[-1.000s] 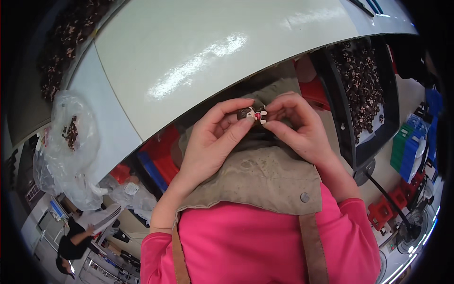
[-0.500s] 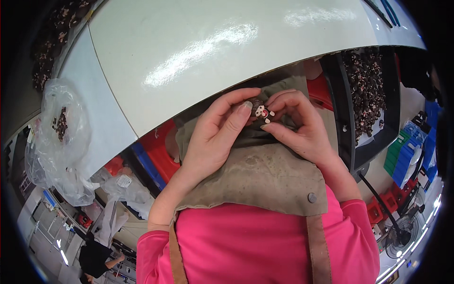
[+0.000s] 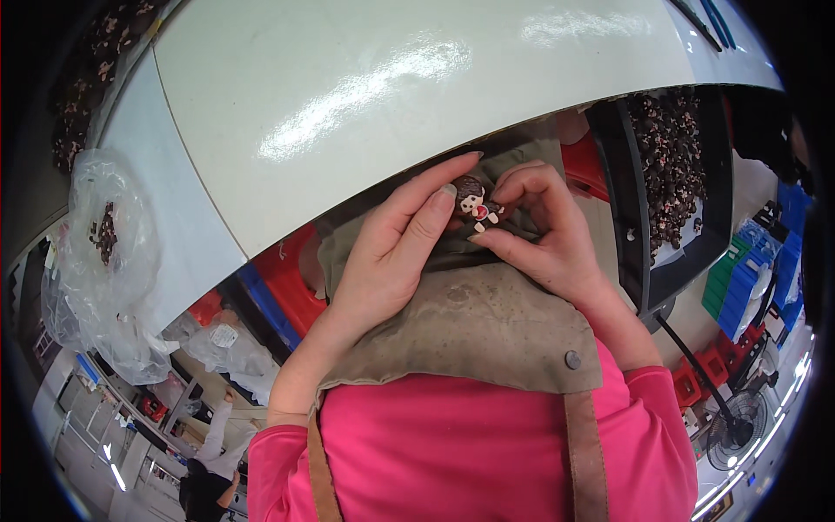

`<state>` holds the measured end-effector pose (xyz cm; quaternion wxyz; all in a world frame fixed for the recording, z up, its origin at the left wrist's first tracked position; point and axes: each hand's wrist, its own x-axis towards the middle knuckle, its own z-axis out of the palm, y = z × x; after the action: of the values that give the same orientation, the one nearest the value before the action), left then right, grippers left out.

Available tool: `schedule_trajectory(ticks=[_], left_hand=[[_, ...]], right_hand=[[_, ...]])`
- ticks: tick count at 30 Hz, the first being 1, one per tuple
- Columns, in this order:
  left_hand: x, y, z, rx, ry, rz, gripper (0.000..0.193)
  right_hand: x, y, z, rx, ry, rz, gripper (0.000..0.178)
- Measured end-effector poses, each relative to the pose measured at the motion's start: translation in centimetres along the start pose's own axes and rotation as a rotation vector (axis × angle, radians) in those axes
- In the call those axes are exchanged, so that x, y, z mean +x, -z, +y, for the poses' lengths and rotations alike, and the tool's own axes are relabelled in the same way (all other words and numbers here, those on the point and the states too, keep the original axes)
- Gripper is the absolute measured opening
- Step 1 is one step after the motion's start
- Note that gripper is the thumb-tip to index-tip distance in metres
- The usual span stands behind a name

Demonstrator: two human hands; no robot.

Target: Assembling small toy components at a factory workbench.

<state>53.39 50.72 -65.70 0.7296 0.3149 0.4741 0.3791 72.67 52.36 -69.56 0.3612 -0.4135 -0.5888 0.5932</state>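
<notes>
Between my two hands, just off the table's near edge and over my apron, is a small figurine [image 3: 472, 204] with a dark brown head, a pale face, a red patch and pale limbs. My left hand [image 3: 391, 239] holds it by the head side, thumb on the near side and fingers stretched along the far side. At its other end, the curled fingers and thumb of my right hand [image 3: 552, 230] grip the dark body. My fingertips hide part of the figurine's edges.
A glossy white table [image 3: 348, 96] spans the front. To the right, a black tray [image 3: 637, 200] holds many similar brown figurines. On the left lies a clear plastic bag [image 3: 130, 235] with brown pieces inside. A standing fan [image 3: 735, 431] and blue and green bins [image 3: 739, 283] are at right; another person [image 3: 204, 491] is at lower left.
The figurine has turned between my fingers, so its head and face show more fully. My left thumb has shifted slightly left off it. The person in the background has moved.
</notes>
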Motion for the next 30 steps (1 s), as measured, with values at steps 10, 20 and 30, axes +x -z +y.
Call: schedule_trajectory(ticks=[10,20,30], left_hand=[[-2.3,4.1,-0.5,0.063,-0.022,0.021,0.038],[-2.8,6.5,-1.0,0.088,-0.011,-0.001,0.037],[-2.8,8.1,-2.3,-0.064,0.052,0.010,0.038]], right_hand=[[0.5,-4.7,-0.3,-0.116,0.117,0.009,0.036],[0.4,-6.6,0.0,-0.118,0.089,-0.097,0.037],[0.2,-8.3,1.8,0.249,-0.134,-0.048,0.034]])
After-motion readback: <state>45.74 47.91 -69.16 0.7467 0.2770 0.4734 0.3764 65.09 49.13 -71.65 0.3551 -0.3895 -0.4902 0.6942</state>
